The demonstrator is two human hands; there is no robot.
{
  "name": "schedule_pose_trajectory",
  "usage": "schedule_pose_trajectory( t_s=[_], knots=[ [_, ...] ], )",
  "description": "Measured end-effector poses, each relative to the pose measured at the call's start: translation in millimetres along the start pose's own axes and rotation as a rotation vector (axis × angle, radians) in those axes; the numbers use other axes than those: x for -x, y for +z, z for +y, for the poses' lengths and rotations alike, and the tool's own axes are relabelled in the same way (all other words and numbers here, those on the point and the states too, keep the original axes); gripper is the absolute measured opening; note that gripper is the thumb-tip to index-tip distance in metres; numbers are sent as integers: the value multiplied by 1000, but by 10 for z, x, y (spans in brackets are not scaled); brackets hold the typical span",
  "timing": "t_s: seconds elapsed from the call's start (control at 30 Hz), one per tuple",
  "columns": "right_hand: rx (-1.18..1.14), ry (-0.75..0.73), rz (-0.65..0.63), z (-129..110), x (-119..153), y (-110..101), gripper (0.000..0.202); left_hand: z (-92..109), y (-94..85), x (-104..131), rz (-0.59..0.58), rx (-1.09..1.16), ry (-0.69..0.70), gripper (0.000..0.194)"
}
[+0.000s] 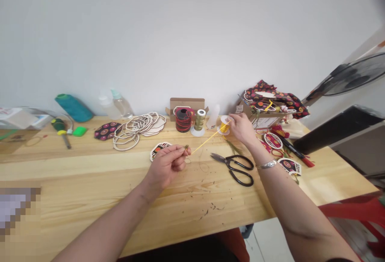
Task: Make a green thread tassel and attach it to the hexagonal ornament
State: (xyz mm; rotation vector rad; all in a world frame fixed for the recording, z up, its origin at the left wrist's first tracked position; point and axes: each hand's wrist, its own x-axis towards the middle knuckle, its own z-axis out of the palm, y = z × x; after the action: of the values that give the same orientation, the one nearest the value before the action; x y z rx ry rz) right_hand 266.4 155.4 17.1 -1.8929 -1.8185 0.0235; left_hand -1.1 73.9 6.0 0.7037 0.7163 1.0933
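A taut yellow cord [208,139] runs between my two hands above the table. My left hand [170,161] is closed in a pinch on its near end, and a small olive-gold bit shows at the fingertips. At the other end, the fingers of my right hand [243,128] pinch the cord beside a white spool of yellow cord [223,128]. Partly behind my left hand lies a patterned wooden-framed ornament [157,149]. Black-handled scissors [237,166] rest below my right hand, blades pointing left. Olive threads [234,146] lie near my right wrist.
Red-and-black cord [183,121] and gold thread [200,121] spools stand at the back. Leftward are wooden frames [138,127], a teal cone [75,108] and a screwdriver [61,129]. A fabric-filled box [267,121], finished ornaments [273,141] and a marker [296,152] are right.
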Motion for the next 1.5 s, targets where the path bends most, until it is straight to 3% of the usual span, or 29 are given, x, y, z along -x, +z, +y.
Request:
schedule_pose_trajectory(
  t_s=[0.47,0.77,1.17,1.33,1.5],
  knots=[
    [35,301,-2,14,-146,8,32,-30,-15,10,-37,2,-28,10],
    [15,366,25,-17,-314,49,29,-47,-20,2,-42,3,-30,12],
    [-31,182,7,-157,-461,104,31,-72,-37,-18,-52,-3,-24,13],
    [-49,84,6,-257,-349,58,25,-56,-31,-1,-50,-2,-23,13],
    [-62,15,24,-272,-128,-139,21,-40,-4,8,-31,-11,-22,14]
  ],
)
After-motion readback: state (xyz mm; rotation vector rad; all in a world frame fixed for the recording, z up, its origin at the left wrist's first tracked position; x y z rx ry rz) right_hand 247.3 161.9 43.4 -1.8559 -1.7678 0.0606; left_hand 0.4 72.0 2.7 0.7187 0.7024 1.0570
